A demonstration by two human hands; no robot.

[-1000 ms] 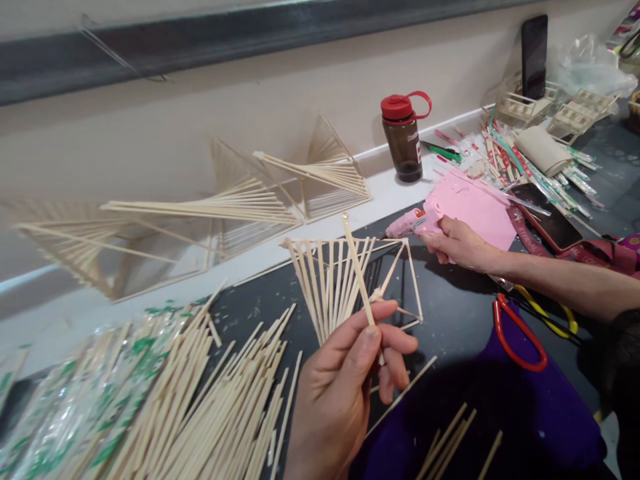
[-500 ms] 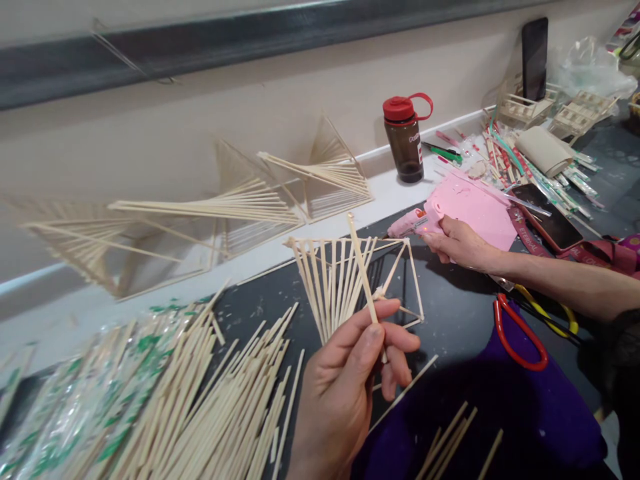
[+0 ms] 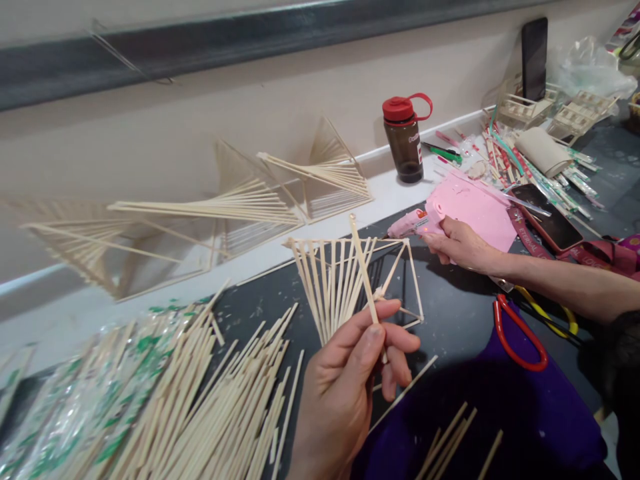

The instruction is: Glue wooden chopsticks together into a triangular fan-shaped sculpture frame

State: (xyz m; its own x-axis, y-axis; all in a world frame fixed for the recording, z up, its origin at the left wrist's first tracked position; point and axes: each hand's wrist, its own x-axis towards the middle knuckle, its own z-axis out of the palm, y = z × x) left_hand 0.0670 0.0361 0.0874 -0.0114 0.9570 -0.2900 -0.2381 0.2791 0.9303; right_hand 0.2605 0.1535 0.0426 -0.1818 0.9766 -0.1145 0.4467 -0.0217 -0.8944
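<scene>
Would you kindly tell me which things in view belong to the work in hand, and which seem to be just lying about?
Part of the work, it seems:
- stick in the left hand
- glue gun in the right hand
- stick frame
- loose sticks

Apparently just lying about:
- bottle
- upright phone
- flat phone
- plastic bag

smooth wooden stick (image 3: 363, 270) (matt)

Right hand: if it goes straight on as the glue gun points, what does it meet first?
The glue gun in the right hand would probably meet the stick frame first; depth is unclear, so it might pass above.
</scene>
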